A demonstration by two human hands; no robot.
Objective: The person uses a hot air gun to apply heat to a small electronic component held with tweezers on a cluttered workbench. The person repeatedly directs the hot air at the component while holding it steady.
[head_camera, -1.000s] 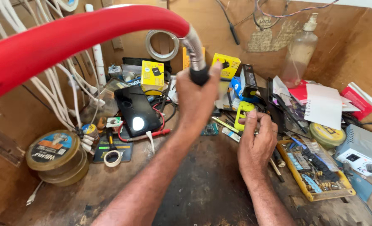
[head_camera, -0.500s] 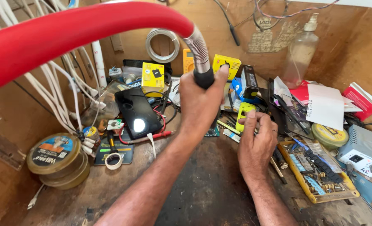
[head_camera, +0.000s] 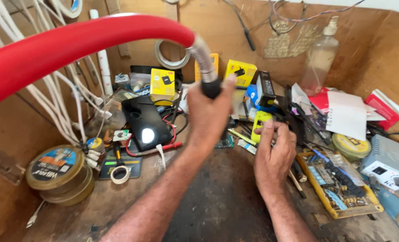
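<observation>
- Yellow tray (head_camera: 343,207), near right on the worktop (head_camera: 217,210): holds small components.
- Right hand (head_camera: 273,154): grip closed on a yellow-green device (head_camera: 261,122).
- Left hand (head_camera: 208,114): grip clamped on the hose (head_camera: 96,42) nozzle, raised above the worktop.

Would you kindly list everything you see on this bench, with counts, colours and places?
hose: one, red, arching from upper left to a metal neck with black tip
phone: one, black, centre left, lit spot
tins: two, gold, stacked, far left
tape roll: one, white, beside the tins
yellow boxes: two, back centre
bottle: one, clear, back right
tray: one, yellow, parts inside, right
paper: one, white, right
left hand: grip on the hose's black tip
right hand: touching a small yellow-green device
</observation>
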